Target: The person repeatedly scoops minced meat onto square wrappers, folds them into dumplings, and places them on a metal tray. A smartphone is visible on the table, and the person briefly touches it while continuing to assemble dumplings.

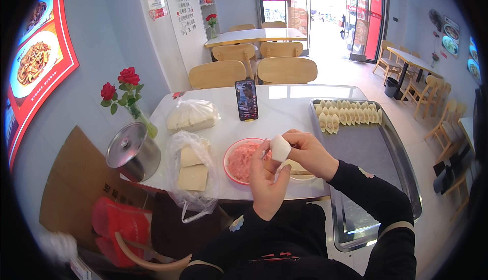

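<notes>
Between the fingers of both hands is a pale dough wrapper [280, 148], partly folded. My left hand [267, 181] holds its near left side, fingers pointing up. From the right, my right hand [310, 152] pinches its upper edge. Behind my left hand sits a red-rimmed bowl [227, 171] of pink minced meat [244, 161], partly covered by the hand. A second, white bowl [303, 180] with a flat wooden stick [301, 172] lies below my right hand, mostly hidden. Square wrappers [193, 177] lie in an open plastic bag [173, 188] to the left.
A metal tray [366, 158] on the right holds rows of folded dumplings [349, 113] at its far end. A phone [247, 100] stands upright behind the bowls. Further left are a tied bag of wrappers [194, 116], a lidded steel pot [133, 152] and a vase with roses [143, 119].
</notes>
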Demonstrator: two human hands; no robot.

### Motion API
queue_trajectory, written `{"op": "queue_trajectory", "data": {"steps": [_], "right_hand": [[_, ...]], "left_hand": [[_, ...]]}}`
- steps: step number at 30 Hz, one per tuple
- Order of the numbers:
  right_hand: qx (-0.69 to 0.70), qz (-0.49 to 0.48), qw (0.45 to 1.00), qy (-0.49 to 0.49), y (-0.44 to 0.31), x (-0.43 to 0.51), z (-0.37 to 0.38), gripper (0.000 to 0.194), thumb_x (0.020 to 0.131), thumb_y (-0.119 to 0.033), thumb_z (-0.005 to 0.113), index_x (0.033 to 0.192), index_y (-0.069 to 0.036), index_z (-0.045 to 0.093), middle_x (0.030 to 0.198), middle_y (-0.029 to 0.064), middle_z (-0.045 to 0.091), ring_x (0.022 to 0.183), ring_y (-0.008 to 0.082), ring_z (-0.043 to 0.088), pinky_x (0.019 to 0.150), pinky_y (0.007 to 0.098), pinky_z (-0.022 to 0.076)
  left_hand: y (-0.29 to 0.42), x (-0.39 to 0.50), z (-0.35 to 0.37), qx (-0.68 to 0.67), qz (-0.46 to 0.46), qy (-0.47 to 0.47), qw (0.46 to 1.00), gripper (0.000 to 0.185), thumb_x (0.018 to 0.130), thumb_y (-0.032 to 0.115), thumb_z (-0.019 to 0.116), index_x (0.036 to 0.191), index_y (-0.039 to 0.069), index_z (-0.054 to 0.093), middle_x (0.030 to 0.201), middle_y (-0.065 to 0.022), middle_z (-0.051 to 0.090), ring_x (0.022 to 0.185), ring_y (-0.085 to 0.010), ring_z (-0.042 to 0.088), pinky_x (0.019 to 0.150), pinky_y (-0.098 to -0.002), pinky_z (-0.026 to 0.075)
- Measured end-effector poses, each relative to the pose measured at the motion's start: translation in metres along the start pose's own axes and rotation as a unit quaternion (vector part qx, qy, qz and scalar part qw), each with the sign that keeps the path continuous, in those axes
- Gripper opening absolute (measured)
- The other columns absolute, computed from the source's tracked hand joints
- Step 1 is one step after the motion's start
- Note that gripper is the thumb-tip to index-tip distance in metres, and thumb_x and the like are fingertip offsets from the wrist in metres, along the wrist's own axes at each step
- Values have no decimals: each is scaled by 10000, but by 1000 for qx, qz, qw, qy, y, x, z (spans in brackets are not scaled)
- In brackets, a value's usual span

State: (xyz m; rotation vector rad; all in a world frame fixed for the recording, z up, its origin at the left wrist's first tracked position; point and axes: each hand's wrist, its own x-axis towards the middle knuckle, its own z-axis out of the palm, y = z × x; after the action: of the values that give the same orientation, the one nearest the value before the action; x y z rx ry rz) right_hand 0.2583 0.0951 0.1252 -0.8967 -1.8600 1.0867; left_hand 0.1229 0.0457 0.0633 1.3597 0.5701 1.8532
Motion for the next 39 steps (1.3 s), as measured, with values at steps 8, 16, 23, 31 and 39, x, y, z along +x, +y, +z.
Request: {"op": "queue_trajectory", "data": {"steps": [8, 16, 23, 31, 39], "right_hand": [[-293, -149, 944, 29, -10, -10, -4, 111, 887, -94, 558, 851, -10, 621, 833, 194, 638, 836, 427, 609, 743, 488, 495], [-343, -6, 936, -81, -17, -15, -11, 260, 907, -287, 646, 939, -30, 676, 893, 186, 692, 888, 387, 653, 754, 468, 508], [-351, -168, 921, 16, -31, -32, -11, 275, 888, -240, 699, 1099, -66, 675, 1075, 124, 682, 963, 328, 659, 827, 428, 531], [-349, -192, 917, 1, -30, -40, -14, 119, 860, -136, 697, 965, -80, 699, 934, 89, 673, 863, 308, 659, 776, 397, 536], [-125, 36, 969, 208, 57, -14, -135, 177, 951, -178, 655, 851, -40, 705, 759, -16, 664, 681, 46, 595, 617, 226, 491]], "left_hand": [[-5, 0, -14, 226, 50, -22, 973, 523, 884, -100, 647, 1367, -8, 467, 1300, -140, 564, 1168, -217, 608, 986, -335, 514], [-4, 3, -16, 206, 95, -27, 973, 331, 911, -27, 630, 1240, -17, 598, 1105, -142, 677, 1067, -251, 668, 906, -341, 535], [5, 8, -19, 81, -81, -55, 992, 320, 964, 6, 634, 1271, -30, 554, 1110, -137, 682, 1021, -167, 677, 878, -279, 547], [22, 9, -12, 39, -204, -123, 971, 471, 934, -44, 629, 1369, -17, 449, 1176, -176, 656, 1057, -172, 658, 866, -274, 546], [44, -3, -41, 49, -190, -82, 977, 474, 932, -56, 568, 1390, -5, 458, 1215, -173, 642, 1036, -200, 669, 933, -321, 535]]}}
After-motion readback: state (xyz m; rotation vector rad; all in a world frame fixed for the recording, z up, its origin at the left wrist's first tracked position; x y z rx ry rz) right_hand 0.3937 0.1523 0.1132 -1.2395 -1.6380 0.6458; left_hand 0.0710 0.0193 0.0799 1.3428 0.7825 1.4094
